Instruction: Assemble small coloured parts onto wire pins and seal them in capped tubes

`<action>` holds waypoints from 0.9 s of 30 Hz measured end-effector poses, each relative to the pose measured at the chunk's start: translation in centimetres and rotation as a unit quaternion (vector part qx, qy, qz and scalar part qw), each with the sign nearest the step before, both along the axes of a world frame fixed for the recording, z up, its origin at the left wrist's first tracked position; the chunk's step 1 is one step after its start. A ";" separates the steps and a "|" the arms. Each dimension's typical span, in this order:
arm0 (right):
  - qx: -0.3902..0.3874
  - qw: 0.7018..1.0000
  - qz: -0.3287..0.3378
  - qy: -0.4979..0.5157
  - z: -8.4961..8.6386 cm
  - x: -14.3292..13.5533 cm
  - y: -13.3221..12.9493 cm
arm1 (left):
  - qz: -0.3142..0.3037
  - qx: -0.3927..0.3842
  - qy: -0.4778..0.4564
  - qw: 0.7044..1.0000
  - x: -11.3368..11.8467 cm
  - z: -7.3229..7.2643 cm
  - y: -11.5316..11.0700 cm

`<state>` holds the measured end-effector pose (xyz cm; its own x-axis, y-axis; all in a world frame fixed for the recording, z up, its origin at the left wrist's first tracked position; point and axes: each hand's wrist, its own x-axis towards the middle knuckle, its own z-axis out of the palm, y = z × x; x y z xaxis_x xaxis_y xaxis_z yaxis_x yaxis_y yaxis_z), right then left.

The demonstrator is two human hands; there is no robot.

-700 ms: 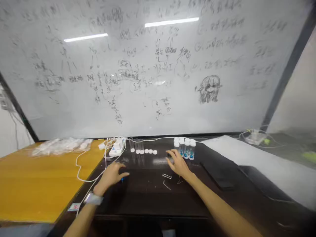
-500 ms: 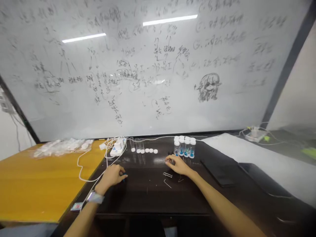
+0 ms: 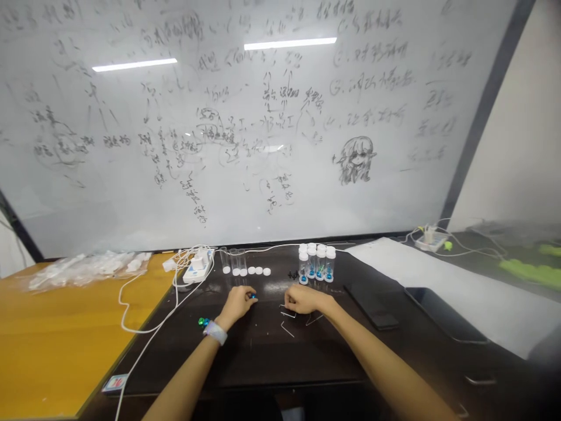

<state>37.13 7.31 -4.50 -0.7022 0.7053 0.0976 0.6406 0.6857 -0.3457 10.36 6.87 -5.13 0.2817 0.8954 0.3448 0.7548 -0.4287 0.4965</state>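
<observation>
My left hand (image 3: pixel 239 305) pinches a small shiny blue ball (image 3: pixel 253 296) between thumb and fingers, just above the dark tabletop. Behind its wrist lie a green ball (image 3: pixel 200 321) and another blue one. To the right, my right hand (image 3: pixel 302 299) is closed, fingertips pointing down over some bent metal wires (image 3: pixel 288 316); what it grips, if anything, is hidden. One more bent wire (image 3: pixel 288 330) lies nearer me. Beyond the right hand stand several clear vials (image 3: pixel 321 268) with white caps and blue balls inside. Small black pieces (image 3: pixel 293 275) lie beside them.
Clear tubes (image 3: pixel 239 260) on white caps and loose white caps (image 3: pixel 259 271) stand at the back. A power strip (image 3: pixel 198 270) with tangled white cables is left of them. Two dark flat devices, one a phone (image 3: pixel 445 313), lie right. Plastic bags (image 3: pixel 87 269) cover the yellow table's back.
My left hand has moved right with a blue ball, uncovering the green and blue balls. My right hand has come slightly nearer me, over the bent wires. The view has shifted right.
</observation>
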 end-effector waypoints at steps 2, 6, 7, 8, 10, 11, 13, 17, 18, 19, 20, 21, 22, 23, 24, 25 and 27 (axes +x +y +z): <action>0.048 0.998 -0.010 -0.045 0.1 -0.8 0.1 | -0.009 0.012 -0.046 0.999 1.7 -1.0 0.8; 0.073 0.996 -0.027 -0.043 0.1 -1.7 0.4 | -0.008 0.001 -0.175 0.985 3.0 -2.4 1.2; 0.072 0.997 -0.028 -0.030 0.0 -1.7 0.6 | -0.011 -0.014 -0.209 0.978 2.9 -2.5 1.1; 0.067 0.997 -0.026 -0.011 0.0 -1.6 0.8 | -0.017 -0.031 -0.238 0.971 2.8 -2.6 0.9; 0.040 0.998 -0.022 0.051 -0.3 -1.2 1.2 | -0.029 -0.059 -0.271 0.960 2.4 -2.6 0.6; 0.021 0.996 -0.022 0.088 -0.5 -0.9 1.4 | -0.036 -0.071 -0.278 0.957 2.2 -2.5 0.4; -0.012 0.988 -0.026 0.149 -0.9 -0.4 1.5 | -0.049 -0.090 -0.288 0.952 2.0 -2.4 0.2; -0.022 0.990 0.002 0.137 -1.5 0.2 1.2 | -0.064 -0.103 -0.310 0.943 2.0 -2.2 -0.1; -0.014 0.992 0.011 0.126 -1.5 0.3 1.0 | -0.063 -0.103 -0.311 0.943 2.0 -2.2 -0.1; -0.003 0.993 0.017 0.118 -1.4 0.4 1.0 | -0.062 -0.104 -0.309 0.943 2.0 -2.2 -0.1; 0.008 0.993 0.019 0.114 -1.2 0.5 0.9 | -0.060 -0.107 -0.306 0.944 2.0 -2.2 0.0; 0.018 0.993 0.019 0.115 -0.9 0.7 0.9 | -0.060 -0.111 -0.304 0.944 1.9 -2.3 0.0; 0.024 0.993 0.011 0.119 -0.5 1.0 1.0 | -0.061 -0.114 -0.302 0.944 1.9 -2.3 0.0; 0.024 0.992 -0.001 0.123 -0.1 1.5 1.1 | -0.061 -0.116 -0.301 0.944 1.8 -2.3 0.0; 0.019 0.992 -0.021 0.126 0.3 2.1 1.2 | -0.059 -0.118 -0.301 0.945 1.7 -2.4 0.1; 0.010 0.991 -0.046 0.122 0.7 2.8 1.4 | -0.057 -0.118 -0.299 0.945 1.7 -2.4 0.1; -0.032 0.994 -0.073 0.073 1.4 4.3 1.5 | -0.050 -0.113 -0.295 0.947 1.6 -2.5 0.2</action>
<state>41.47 8.81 -3.15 -0.5733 0.8070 0.1419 0.6720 0.5622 -0.4820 11.98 7.07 -7.60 0.1865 0.9442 0.2714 0.2783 -0.3157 0.9072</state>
